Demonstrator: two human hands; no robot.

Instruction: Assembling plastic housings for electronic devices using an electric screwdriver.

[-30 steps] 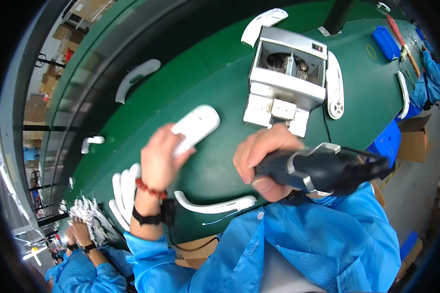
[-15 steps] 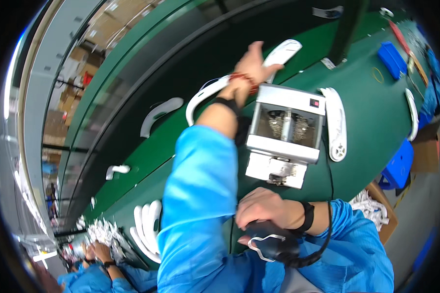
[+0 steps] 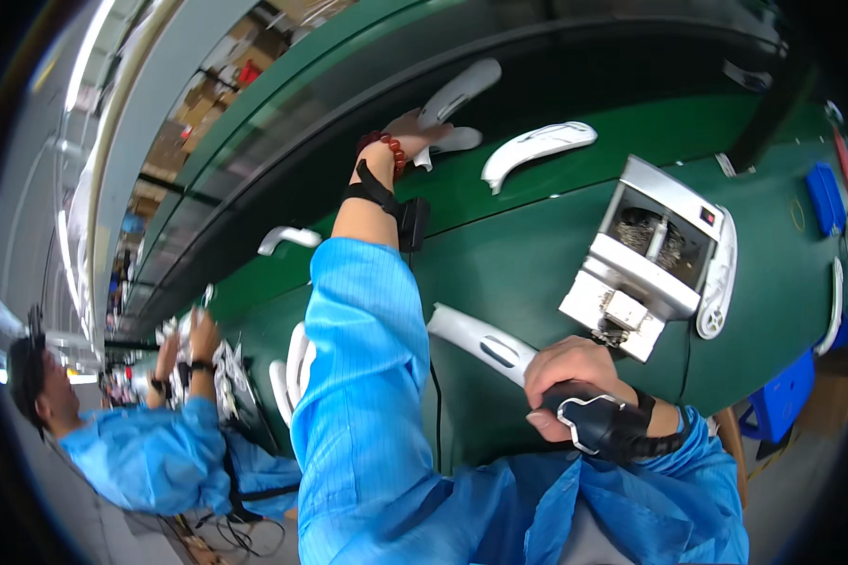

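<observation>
At the far ledge, my left hand (image 3: 412, 129) is closed round the near end of a white curved plastic part (image 3: 462, 91). Its fingers are partly hidden behind the part, and another white curved part (image 3: 459, 140) lies against the hand. My right hand (image 3: 575, 367) is wrapped round a black corded electric screwdriver (image 3: 594, 419) with a metal loop; its tip is out of sight. Under that hand ends a long white part with an oval slot (image 3: 485, 342), lying on the green bench. Close by on the right stands a silver screw feeder (image 3: 655, 250) with screws in its tray.
More white curved parts lie on the ledge (image 3: 542, 149) and beside the feeder (image 3: 721, 282). A black box (image 3: 412, 224) with a cable sits by my left forearm. Blue bins (image 3: 826, 200) are at the right. A co-worker in a blue jacket (image 3: 160, 457) works at the left.
My left hand has moved left along the ledge, and a white curved part has gone with it. The view has swung left, bringing the co-worker and the slotted part on the bench into sight.
</observation>
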